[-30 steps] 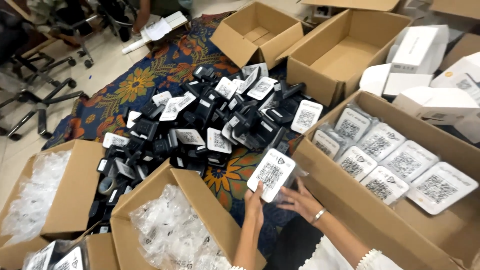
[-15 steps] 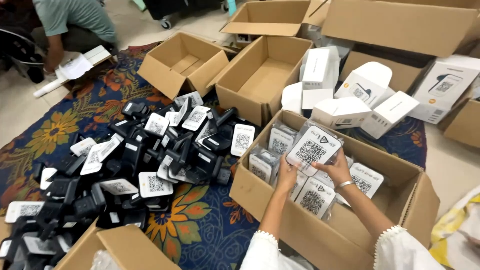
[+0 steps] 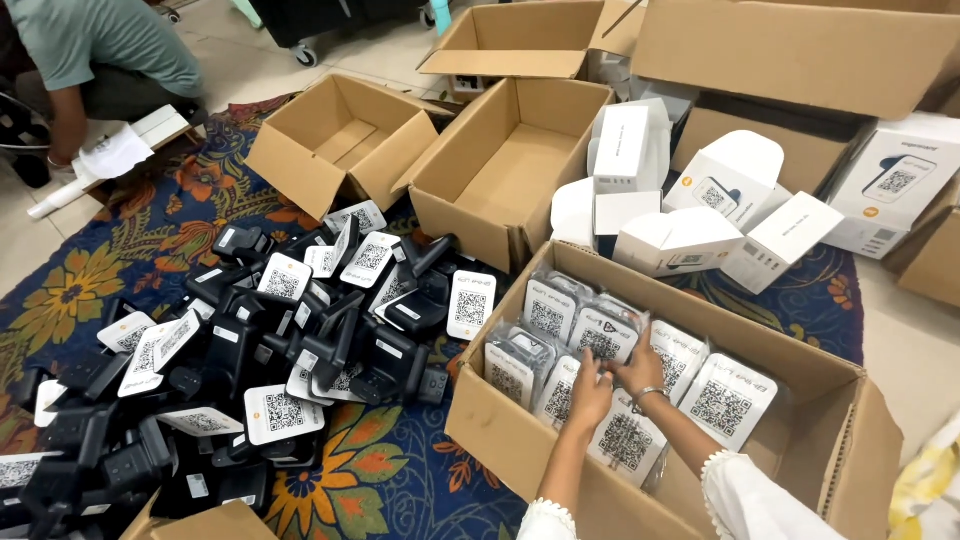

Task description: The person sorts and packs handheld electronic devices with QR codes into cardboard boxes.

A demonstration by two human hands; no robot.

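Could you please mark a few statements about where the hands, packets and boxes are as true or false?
1. Both hands, the left hand and the right hand, are inside the cardboard box of bagged packets. True.
2. The pile of black devices lies inside that box. False: it lies on the floral rug.
3. The two open boxes behind the pile are full of packets. False: they look empty.
4. White cartons stand beyond the box. True.
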